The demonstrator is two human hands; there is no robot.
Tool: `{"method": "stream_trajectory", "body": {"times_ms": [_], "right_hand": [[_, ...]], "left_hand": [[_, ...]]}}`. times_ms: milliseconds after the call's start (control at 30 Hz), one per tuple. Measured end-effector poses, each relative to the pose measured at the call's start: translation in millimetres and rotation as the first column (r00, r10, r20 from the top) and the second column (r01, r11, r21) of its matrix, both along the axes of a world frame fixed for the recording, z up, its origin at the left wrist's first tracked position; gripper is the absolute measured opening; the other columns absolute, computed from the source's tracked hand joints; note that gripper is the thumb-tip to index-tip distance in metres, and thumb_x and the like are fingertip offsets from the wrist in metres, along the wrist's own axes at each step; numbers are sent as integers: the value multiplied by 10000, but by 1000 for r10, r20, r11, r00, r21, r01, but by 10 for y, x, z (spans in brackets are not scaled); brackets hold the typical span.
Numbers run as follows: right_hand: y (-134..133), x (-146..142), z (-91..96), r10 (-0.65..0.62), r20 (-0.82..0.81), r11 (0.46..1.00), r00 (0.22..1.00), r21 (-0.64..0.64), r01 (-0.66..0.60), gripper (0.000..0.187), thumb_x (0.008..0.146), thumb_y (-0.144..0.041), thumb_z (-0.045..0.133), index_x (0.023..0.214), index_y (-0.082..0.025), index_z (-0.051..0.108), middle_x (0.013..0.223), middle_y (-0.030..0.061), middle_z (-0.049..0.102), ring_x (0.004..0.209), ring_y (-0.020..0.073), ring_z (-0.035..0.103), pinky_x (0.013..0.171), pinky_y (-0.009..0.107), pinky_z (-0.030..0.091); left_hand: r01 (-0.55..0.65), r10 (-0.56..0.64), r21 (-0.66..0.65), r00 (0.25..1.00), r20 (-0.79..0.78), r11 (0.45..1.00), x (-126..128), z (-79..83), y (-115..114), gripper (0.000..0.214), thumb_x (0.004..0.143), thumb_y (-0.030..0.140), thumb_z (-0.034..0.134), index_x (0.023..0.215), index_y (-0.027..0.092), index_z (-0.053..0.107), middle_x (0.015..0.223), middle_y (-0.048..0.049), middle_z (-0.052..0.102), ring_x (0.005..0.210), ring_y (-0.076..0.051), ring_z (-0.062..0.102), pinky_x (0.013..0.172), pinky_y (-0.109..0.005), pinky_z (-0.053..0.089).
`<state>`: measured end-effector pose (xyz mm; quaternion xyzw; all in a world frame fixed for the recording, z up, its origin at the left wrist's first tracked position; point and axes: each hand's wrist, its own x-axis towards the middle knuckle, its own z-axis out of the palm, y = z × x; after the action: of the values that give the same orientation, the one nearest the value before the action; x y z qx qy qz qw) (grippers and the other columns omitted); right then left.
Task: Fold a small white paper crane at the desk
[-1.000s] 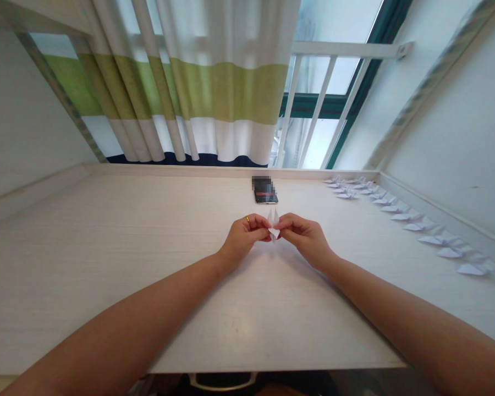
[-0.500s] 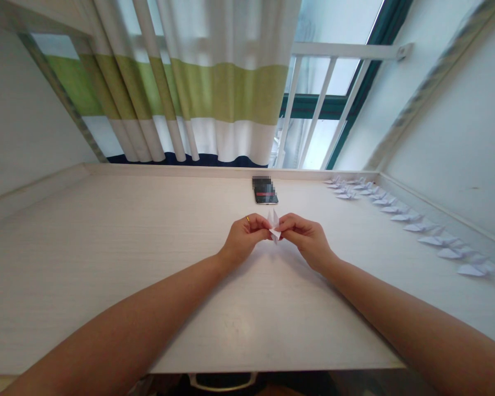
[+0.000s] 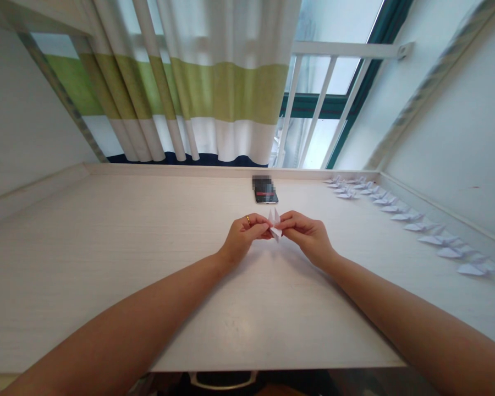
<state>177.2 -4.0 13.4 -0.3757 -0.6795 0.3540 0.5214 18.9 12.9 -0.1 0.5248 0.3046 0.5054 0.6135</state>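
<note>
Both of my hands meet over the middle of a pale wooden desk (image 3: 107, 264). Between them is a small white folded paper piece (image 3: 274, 224) with two pointed tips standing up. My left hand (image 3: 244, 237), a gold ring on one finger, pinches its left side with closed fingers. My right hand (image 3: 306, 234) pinches the right side the same way. The paper is held just above the desk top, partly hidden by my fingertips.
A dark phone (image 3: 265, 194) lies flat just beyond my hands. Several finished white paper cranes (image 3: 433, 238) stand in a row along the desk's right edge by the wall. A striped curtain (image 3: 214, 93) and a barred window are behind the desk.
Both hands have shifted very slightly away from me with the paper, and the fingers have adjusted their pinch a little. Nothing else has moved.
</note>
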Motion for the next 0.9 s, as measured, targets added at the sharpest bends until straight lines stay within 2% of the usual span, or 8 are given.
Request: {"method": "stream_trajectory", "body": {"times_ms": [233,400,567,767,900], "right_hand": [[-14,-13,-1,11,35,1000,999,-15,-11,82,705,-240,606,746,-213,672,808,29,546,746,144,522,646,284,437],[22,-43,-78,24,-99,995,995,-90,-33,180,663,-243,668,813,-205,578,688,-20,505,647,103,491,618,253,425],[49,-65,-89,44,-249,984,967,-154,-85,307,607,-215,715,828,-213,502,734,-28,540,683,93,523,653,239,439],[57,-57,-84,-8,-270,968,963,-244,-60,304,594,-213,716,829,-194,524,708,-27,558,670,98,541,648,249,445],[54,-48,-72,-29,-301,958,953,-282,-60,307,571,-187,721,821,-187,542,668,-41,556,613,80,528,613,233,431]], "left_hand": [[-21,21,44,1000,-11,999,28,-7,2,206,562,229,708,664,135,556,615,20,613,577,-81,557,609,-228,441],[-26,26,23,1000,1,999,36,-13,10,271,565,218,709,707,151,488,583,46,595,555,-76,562,605,-221,436],[-45,50,82,997,-59,996,37,-27,3,293,601,238,689,749,165,447,604,34,609,574,-94,579,584,-214,416],[-71,84,122,991,-101,990,32,-49,13,282,622,255,671,734,171,427,594,49,580,568,-89,569,575,-210,407],[-60,68,147,997,-48,987,38,-65,25,284,620,222,669,707,174,403,592,69,546,561,-66,544,582,-203,413]]}}
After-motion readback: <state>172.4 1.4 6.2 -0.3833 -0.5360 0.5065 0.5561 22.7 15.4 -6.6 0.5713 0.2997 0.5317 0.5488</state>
